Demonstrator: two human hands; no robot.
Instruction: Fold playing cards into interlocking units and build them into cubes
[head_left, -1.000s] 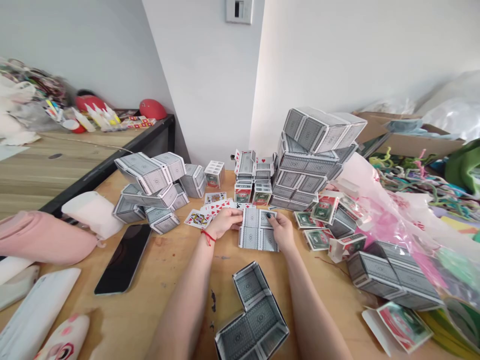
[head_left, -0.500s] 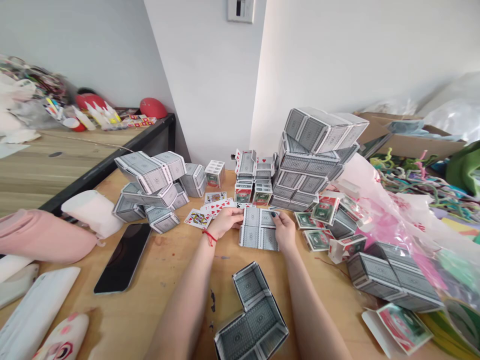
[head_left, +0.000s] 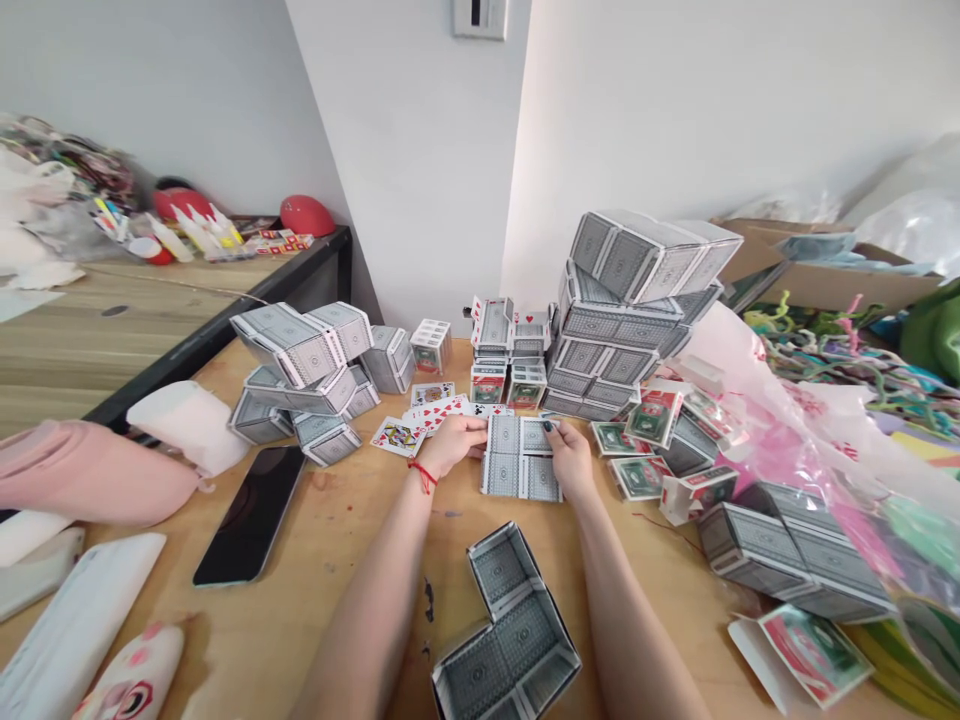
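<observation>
Walls (head_left: 637, 120) backed the bench (head_left: 337, 540); left hand (head_left: 453, 448) and right hand (head_left: 573, 460) gripped opposite sides of the card panel (head_left: 520, 470); even pressure seemed wise.

Forearms (head_left: 371, 610) reach forward, left grip (head_left: 455, 447) and right grip (head_left: 572, 460) pinched, facing inward.

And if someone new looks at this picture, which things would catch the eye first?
Probably the tall stack of card blocks, right of centre in front of the pale wall. Next may come the card panel mid-table, between the left grip and the right grip. The black phone, lying on the left part of the table, also stands out.
</observation>
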